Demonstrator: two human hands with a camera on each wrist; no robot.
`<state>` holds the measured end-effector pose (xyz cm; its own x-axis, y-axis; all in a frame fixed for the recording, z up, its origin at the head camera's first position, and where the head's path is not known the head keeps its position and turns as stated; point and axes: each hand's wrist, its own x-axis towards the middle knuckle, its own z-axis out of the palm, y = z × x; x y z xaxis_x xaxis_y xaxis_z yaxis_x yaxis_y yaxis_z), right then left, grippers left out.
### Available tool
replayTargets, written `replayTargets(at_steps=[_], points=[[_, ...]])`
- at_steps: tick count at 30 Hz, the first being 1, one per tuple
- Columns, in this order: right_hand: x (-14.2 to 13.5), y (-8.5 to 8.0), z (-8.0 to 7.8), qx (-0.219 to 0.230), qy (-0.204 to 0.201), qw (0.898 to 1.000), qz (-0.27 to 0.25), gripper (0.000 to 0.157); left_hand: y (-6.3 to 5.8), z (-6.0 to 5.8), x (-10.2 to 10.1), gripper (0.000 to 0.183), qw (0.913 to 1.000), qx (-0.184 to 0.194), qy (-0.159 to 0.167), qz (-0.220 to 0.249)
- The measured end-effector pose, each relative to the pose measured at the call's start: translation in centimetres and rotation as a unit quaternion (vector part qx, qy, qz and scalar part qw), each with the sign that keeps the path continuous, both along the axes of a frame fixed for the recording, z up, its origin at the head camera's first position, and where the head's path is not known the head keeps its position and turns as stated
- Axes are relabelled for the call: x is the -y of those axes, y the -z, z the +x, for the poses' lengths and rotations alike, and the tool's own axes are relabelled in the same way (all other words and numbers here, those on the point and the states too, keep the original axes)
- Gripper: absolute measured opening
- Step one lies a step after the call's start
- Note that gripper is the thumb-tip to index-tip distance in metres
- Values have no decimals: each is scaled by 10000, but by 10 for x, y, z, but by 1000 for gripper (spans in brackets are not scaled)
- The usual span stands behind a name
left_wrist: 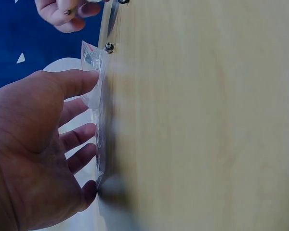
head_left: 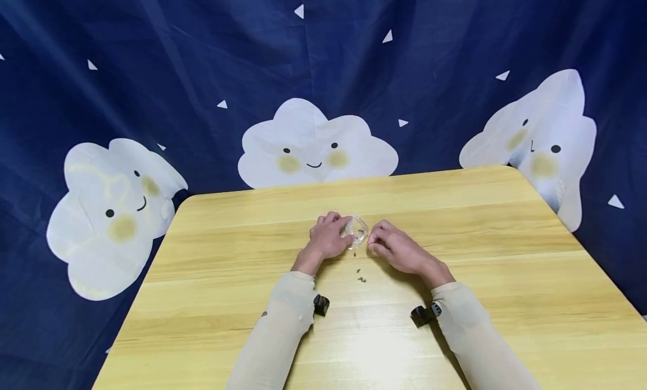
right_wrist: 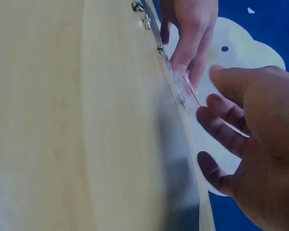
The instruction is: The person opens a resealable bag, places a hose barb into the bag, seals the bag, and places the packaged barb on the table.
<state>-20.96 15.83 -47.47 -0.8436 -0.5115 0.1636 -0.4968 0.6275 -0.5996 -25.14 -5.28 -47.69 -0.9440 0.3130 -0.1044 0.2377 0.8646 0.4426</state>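
Observation:
A small clear zip bag [head_left: 356,230] with a red strip along its mouth lies near the middle of the table. My left hand [head_left: 329,236] grips its left side, the thumb on the plastic, as the left wrist view shows. A small metal piece [right_wrist: 182,100] shows at the bag near the red strip. Just right of the bag is my right hand [head_left: 396,248], its fingers loosely bent, thumb and fingertips apart in the right wrist view. A tiny dark spot shows by its fingertips in the left wrist view; I cannot tell what it is.
Several small metal pieces [head_left: 361,279] lie on the wooden table [head_left: 227,322] on the near side of the bag. Behind the table hangs a dark blue curtain [head_left: 202,53] printed with white clouds. Black straps with small devices sit on both sleeves.

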Motion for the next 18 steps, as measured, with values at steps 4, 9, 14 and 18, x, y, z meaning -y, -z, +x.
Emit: replayTargets(at_steps=[4, 9, 14, 18], points=[[0, 2, -6, -119, 167, 9994, -284, 5, 0, 1, 0, 57, 10000, -6, 11, -7], [2, 3, -14, -138, 377, 9982, -455, 8, 2, 1, -1, 57, 10000, -49, -11, -85], [8, 4, -24, -98, 697, 9973, -213, 10, 2, 1, -1, 57, 9999, -46, -17, -145], [15, 3, -29, 2, 868, 9961, 149, 13, 2, 1, -1, 57, 9998, -77, -4, -166]])
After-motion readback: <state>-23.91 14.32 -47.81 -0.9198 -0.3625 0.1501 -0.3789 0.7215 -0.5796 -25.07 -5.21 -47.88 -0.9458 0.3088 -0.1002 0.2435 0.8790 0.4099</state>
